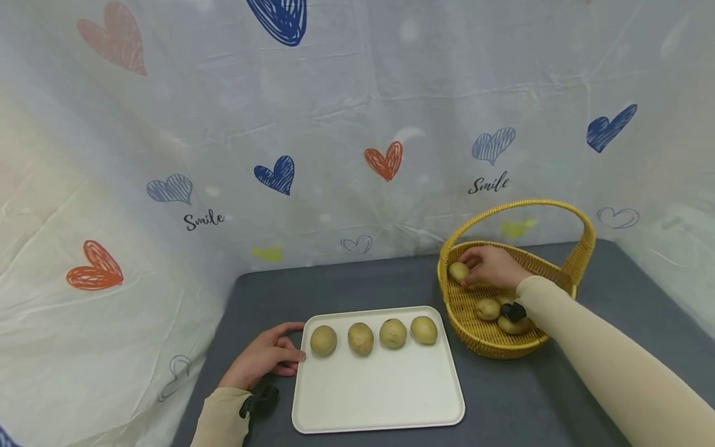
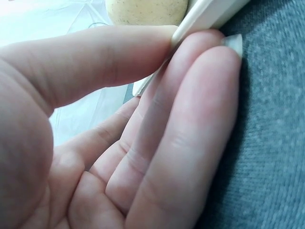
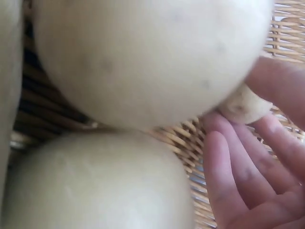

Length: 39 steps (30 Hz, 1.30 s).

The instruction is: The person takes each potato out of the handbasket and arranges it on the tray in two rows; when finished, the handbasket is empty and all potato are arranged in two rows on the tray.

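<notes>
Right hand (image 1: 494,267): pinching a pale potato (image 1: 458,271) between thumb and fingers, arm reaching over the near right side of the basket.
Pinched potato: inside the basket (image 1: 491,351), beside the far left wall; cannot tell whether touching the wicker.
Left hand (image 1: 264,359): gripping the left edge of the tray, thumb on the rim, index finger stretched toward the far corner.
Tray (image 1: 380,397): white, rounded corners, flat on the grey table (image 1: 265,298), left of the basket; near part bare.
Row on tray: four potatoes (image 1: 360,339), side by side along the far half, none touching.
Other potatoes (image 1: 488,309): on the basket floor, below the right wrist; partly hidden, exact count uncertain.
Basket handle (image 1: 522,203): yellow wicker, arched high above the right hand.
Step at basket: by judgement, picking out a potato, with the tray steadied meanwhile.
Next move: likely calling for a firm pinch and a lift clear of rim and handle, without knocking either; left hand best kept on the tray.
</notes>
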Each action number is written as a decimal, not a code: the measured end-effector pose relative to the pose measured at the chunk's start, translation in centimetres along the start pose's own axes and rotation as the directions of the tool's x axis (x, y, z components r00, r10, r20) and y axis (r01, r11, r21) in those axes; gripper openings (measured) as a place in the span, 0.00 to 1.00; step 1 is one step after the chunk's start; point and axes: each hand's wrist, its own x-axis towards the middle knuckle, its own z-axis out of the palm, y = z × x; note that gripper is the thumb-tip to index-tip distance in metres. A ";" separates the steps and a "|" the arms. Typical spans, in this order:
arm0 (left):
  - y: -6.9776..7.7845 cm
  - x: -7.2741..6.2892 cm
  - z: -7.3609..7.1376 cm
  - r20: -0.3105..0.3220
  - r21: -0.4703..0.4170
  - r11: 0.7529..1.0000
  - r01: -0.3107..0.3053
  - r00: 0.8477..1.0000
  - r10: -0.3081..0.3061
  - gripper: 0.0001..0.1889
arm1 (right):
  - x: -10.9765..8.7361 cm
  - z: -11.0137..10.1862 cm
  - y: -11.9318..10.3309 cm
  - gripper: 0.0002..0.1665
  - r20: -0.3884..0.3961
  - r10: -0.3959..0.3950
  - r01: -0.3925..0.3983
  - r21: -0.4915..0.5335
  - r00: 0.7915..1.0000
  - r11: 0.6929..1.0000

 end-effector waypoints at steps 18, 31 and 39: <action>-0.5 -0.8 -0.7 -0.026 0.008 1.000 0.004 1.000 -0.004 0.46 | -9.3 -0.4 -6.6 0.36 -0.109 -0.086 0.097 0.095 0.990 0.991; -0.5 -0.6 -0.3 -0.030 -0.003 1.000 -0.007 1.000 0.007 0.45 | -12.1 12.1 -12.4 0.32 -0.026 -0.215 0.202 0.476 0.976 0.856; -0.1 -0.1 0.1 -0.031 0.011 1.000 -0.020 0.999 0.021 0.44 | -10.2 19.2 -16.6 0.30 0.015 -0.247 0.215 0.445 0.969 0.869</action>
